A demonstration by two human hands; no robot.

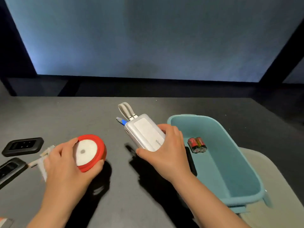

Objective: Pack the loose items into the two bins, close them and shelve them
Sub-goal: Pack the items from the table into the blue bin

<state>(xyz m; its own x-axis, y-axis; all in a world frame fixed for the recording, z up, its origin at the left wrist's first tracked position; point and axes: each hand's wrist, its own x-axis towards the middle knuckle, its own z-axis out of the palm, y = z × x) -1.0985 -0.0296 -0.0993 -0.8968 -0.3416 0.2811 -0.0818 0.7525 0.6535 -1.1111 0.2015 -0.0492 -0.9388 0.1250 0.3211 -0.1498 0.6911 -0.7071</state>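
My right hand grips a silver power bank with a looped cable, holding it just above the dark table, left of the teal bin. Inside the bin lies a shrink-wrapped pack of red and black batteries. My left hand grips a red roll of ribbon with a white core, fingers curled round its rim. A blue pen peeks out behind the power bank.
Two black socket plates lie at the left edge. Pale paper strips lie under my left hand. A grey lid sits beneath the bin. A dark flat object lies beside the bin's left wall.
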